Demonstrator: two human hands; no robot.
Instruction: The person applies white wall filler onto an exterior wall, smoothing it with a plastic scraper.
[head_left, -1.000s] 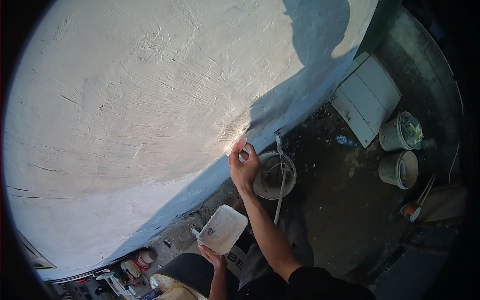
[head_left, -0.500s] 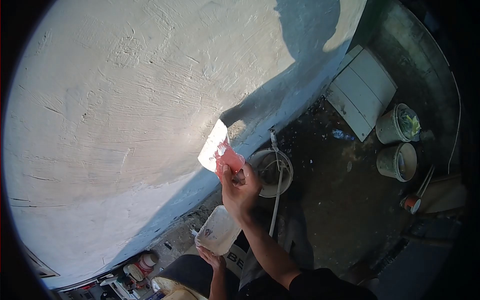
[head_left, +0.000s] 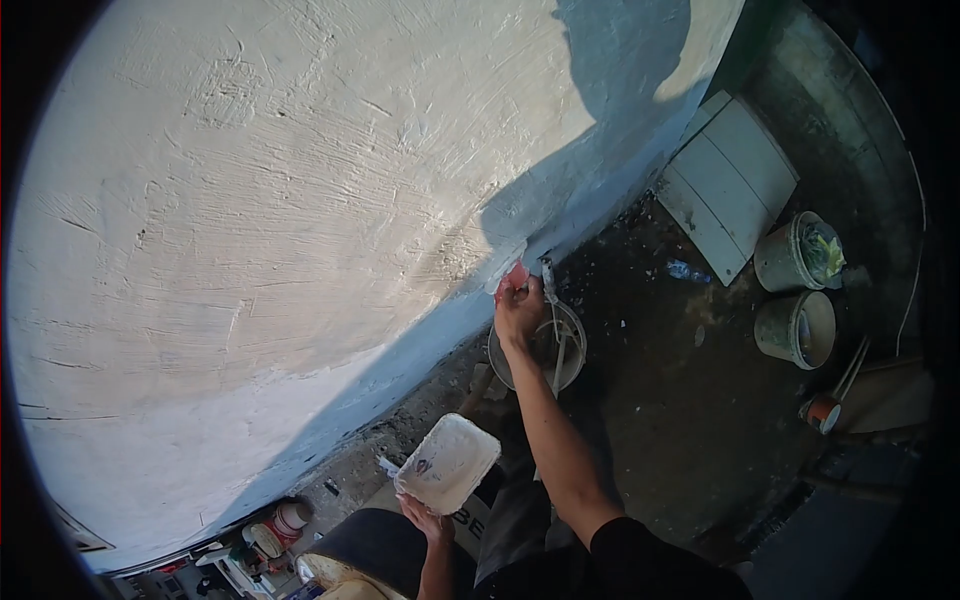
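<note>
Fingers of my right hand [head_left: 519, 315] are closed on a red putty scraper [head_left: 515, 277], a flat flexible one with white paste on it. Its blade is at the low part of the white wall [head_left: 290, 220], in the shade; the blade edge is hard to make out. Lower down, my left hand [head_left: 425, 515] grips a white rectangular tray [head_left: 449, 462] by its near corner. The tray tilts toward me, and its inside is smeared with paste. Behind my right hand stands a round bucket [head_left: 572, 370] with a stick in it.
Two paint buckets [head_left: 788, 255] [head_left: 778, 330] stand at the right, near a leaning white panel [head_left: 728, 185]. A plastic bottle [head_left: 688, 271] lies on the dark floor. At lower right is a small orange-banded can [head_left: 822, 413]. A dark drum [head_left: 385, 545] stands beside my left hand.
My right hand has moved right and away from me with the scraper, from in front of the wall to its lower shaded part. The tray has shifted slightly right.
</note>
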